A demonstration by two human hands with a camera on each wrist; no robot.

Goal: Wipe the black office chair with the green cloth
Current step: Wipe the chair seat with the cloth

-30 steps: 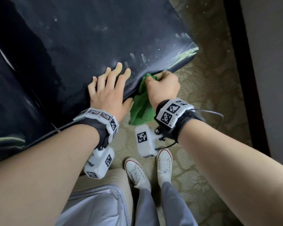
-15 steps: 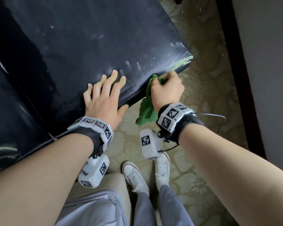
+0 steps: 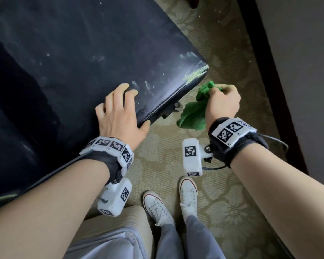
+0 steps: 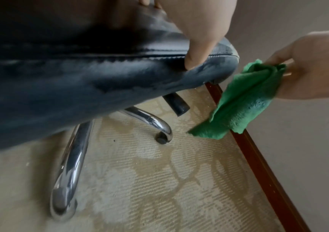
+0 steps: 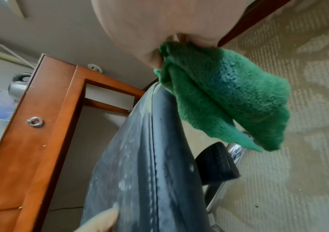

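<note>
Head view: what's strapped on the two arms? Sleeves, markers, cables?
No sleeves; both forearms bare. Left hand and right hand each have a black wrist strap ringed with white tiles bearing black square codes, a white coded camera box hanging beneath, and a thin black cable.

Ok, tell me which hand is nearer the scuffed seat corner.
Right. The right hand, gripping the cloth, hangs just off the scuffed corner, apart from the seat. The left hand rests farther along the front edge.
</note>
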